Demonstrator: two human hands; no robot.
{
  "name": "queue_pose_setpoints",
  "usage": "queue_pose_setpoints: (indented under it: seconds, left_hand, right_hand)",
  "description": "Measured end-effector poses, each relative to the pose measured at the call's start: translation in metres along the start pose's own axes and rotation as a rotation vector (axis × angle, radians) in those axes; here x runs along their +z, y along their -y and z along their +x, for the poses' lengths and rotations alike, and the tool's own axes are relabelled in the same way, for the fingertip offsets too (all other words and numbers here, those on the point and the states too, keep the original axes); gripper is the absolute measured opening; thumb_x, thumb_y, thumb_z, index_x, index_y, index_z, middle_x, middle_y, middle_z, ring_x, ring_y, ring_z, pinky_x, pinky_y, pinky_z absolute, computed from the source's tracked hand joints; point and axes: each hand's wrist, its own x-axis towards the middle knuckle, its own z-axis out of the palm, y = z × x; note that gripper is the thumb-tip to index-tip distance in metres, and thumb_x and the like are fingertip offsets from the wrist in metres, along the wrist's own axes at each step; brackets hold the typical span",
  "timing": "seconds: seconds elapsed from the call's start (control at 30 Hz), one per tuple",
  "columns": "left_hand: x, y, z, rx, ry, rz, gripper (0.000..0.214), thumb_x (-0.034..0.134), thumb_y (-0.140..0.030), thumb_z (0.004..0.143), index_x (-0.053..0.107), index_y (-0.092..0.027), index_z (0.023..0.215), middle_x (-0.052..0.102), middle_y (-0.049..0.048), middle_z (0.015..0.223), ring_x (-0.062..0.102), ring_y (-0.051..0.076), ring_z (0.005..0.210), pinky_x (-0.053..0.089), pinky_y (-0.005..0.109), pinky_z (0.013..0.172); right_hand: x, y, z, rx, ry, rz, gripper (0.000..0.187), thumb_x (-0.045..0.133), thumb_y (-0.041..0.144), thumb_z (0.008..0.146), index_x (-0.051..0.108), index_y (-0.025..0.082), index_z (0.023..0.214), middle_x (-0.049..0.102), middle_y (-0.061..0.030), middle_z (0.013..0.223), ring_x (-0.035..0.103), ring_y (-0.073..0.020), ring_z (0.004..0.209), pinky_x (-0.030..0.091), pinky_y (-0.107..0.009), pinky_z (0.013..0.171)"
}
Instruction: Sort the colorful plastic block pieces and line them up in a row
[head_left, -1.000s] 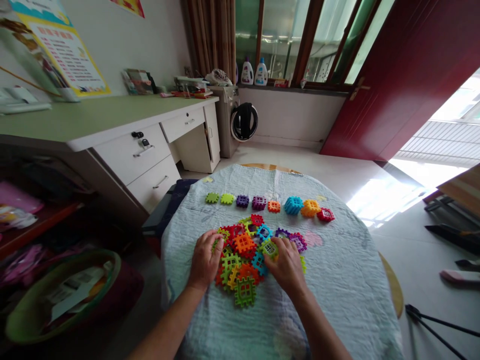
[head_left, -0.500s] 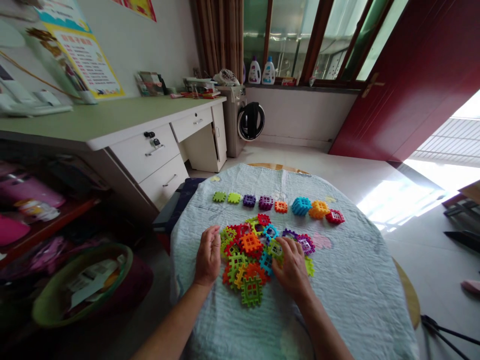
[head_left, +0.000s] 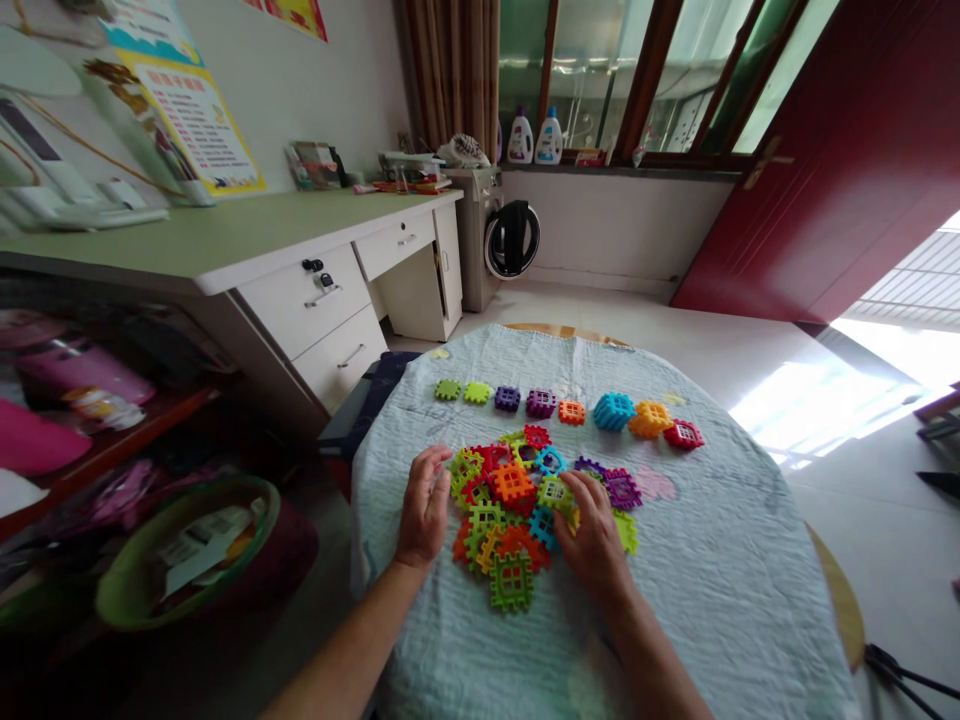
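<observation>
A heap of colourful interlocking plastic tiles [head_left: 514, 500] lies in the middle of a round table covered by a pale quilted cloth [head_left: 712, 560]. My left hand [head_left: 424, 508] rests flat at the heap's left edge, fingers stretched out and touching a lime tile [head_left: 465, 465]. My right hand [head_left: 594, 535] sits on the heap's right side, fingers curled onto a light green tile [head_left: 553, 493]. Beyond the heap runs a row of assembled pieces: green [head_left: 448, 389], purple [head_left: 540, 403], blue [head_left: 613, 410], orange [head_left: 649, 418] and red [head_left: 683, 434].
A desk with white drawers [head_left: 300, 300] stands to the left, a dark stool [head_left: 360, 410] between it and the table. A green basin [head_left: 180, 560] sits low on the left. A washing machine [head_left: 510, 235] and a red door [head_left: 825, 150] are behind.
My left hand has slid off the heap to its left edge and flattened. My right hand stays on the light green tile. The view has shifted slightly.
</observation>
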Motion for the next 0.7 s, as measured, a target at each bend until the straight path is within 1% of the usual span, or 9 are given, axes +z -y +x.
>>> queue_pose_setpoints:
  seconds: [0.1, 0.17, 0.23, 0.3, 0.4, 0.47, 0.57, 0.63, 0.7]
  left_hand:
    - [0.001, 0.001, 0.0, 0.078, 0.03, 0.129, 0.026, 0.049, -0.021, 0.085, 0.063, -0.021, 0.107, 0.056, 0.0095, 0.127, 0.052, 0.025, 0.125, 0.041, 0.048, 0.111]
    - [0.002, -0.001, 0.0, 0.103, 0.066, 0.214, 0.028, 0.05, -0.017, 0.08, 0.064, -0.021, 0.103, 0.057, 0.0098, 0.126, 0.052, 0.027, 0.124, 0.04, 0.049, 0.111]
    - [0.003, -0.003, 0.0, 0.121, 0.108, 0.273, 0.026, 0.053, -0.017, 0.078, 0.065, -0.02, 0.101, 0.059, 0.01, 0.122, 0.053, 0.027, 0.121, 0.042, 0.049, 0.109]
    - [0.004, -0.005, 0.001, 0.131, 0.13, 0.314, 0.022, 0.055, -0.019, 0.078, 0.065, -0.02, 0.098, 0.061, 0.0101, 0.119, 0.054, 0.028, 0.117, 0.043, 0.049, 0.107]
    - [0.005, -0.007, 0.001, 0.131, 0.123, 0.351, 0.019, 0.056, -0.021, 0.08, 0.065, -0.021, 0.095, 0.062, 0.0103, 0.117, 0.055, 0.028, 0.115, 0.044, 0.049, 0.106]
    - [0.005, -0.007, 0.002, 0.128, 0.11, 0.364, 0.018, 0.056, -0.022, 0.08, 0.065, -0.021, 0.095, 0.062, 0.0104, 0.116, 0.056, 0.028, 0.115, 0.044, 0.049, 0.105]
    - [0.006, -0.005, 0.002, 0.119, 0.1, 0.377, 0.017, 0.056, -0.022, 0.081, 0.065, -0.021, 0.095, 0.062, 0.0106, 0.115, 0.056, 0.028, 0.114, 0.044, 0.049, 0.105]
    - [0.007, -0.004, 0.002, 0.115, 0.093, 0.381, 0.016, 0.056, -0.022, 0.081, 0.065, -0.021, 0.094, 0.063, 0.0104, 0.114, 0.056, 0.028, 0.114, 0.045, 0.049, 0.104]
    - [0.008, -0.003, 0.002, 0.116, 0.087, 0.379, 0.016, 0.056, -0.022, 0.08, 0.065, -0.021, 0.093, 0.063, 0.0104, 0.113, 0.057, 0.028, 0.113, 0.045, 0.05, 0.103]
  right_hand:
    - [-0.002, 0.003, 0.001, -0.023, 0.043, 0.006, 0.045, 0.055, 0.014, 0.082, 0.057, 0.024, 0.126, 0.059, -0.0106, 0.127, 0.051, -0.0265, 0.121, 0.046, -0.049, 0.103]
    - [-0.006, 0.007, 0.002, -0.043, 0.057, 0.001, 0.041, 0.059, 0.016, 0.082, 0.059, 0.023, 0.122, 0.059, -0.0107, 0.127, 0.05, -0.0274, 0.122, 0.045, -0.05, 0.103]
    - [-0.011, 0.013, 0.003, -0.054, 0.056, 0.004, 0.033, 0.061, 0.017, 0.082, 0.062, 0.023, 0.115, 0.059, -0.0101, 0.124, 0.049, -0.0274, 0.119, 0.045, -0.049, 0.101]
    - [-0.017, 0.021, 0.004, -0.062, 0.079, 0.02, 0.02, 0.061, 0.018, 0.083, 0.064, 0.024, 0.102, 0.06, -0.0082, 0.118, 0.05, -0.026, 0.114, 0.045, -0.047, 0.098]
    - [-0.023, 0.038, 0.004, -0.09, 0.182, 0.06, 0.003, 0.064, 0.022, 0.083, 0.062, 0.024, 0.083, 0.059, -0.005, 0.107, 0.05, -0.0237, 0.107, 0.044, -0.043, 0.094]
    - [-0.023, 0.048, 0.002, -0.113, 0.275, 0.076, 0.011, 0.071, 0.026, 0.078, 0.06, 0.023, 0.08, 0.058, -0.0039, 0.106, 0.048, -0.024, 0.106, 0.042, -0.043, 0.094]
    - [-0.02, 0.058, -0.002, -0.129, 0.371, 0.045, 0.028, 0.079, 0.029, 0.067, 0.061, 0.024, 0.087, 0.057, -0.0037, 0.112, 0.047, -0.0257, 0.108, 0.041, -0.044, 0.095]
    - [-0.016, 0.058, -0.004, -0.134, 0.37, 0.003, 0.03, 0.079, 0.027, 0.068, 0.06, 0.025, 0.091, 0.057, -0.0035, 0.113, 0.046, -0.0257, 0.109, 0.041, -0.043, 0.094]
    - [-0.012, 0.054, -0.004, -0.131, 0.322, -0.038, 0.023, 0.075, 0.025, 0.074, 0.06, 0.025, 0.091, 0.058, -0.0034, 0.111, 0.046, -0.0254, 0.11, 0.041, -0.042, 0.094]
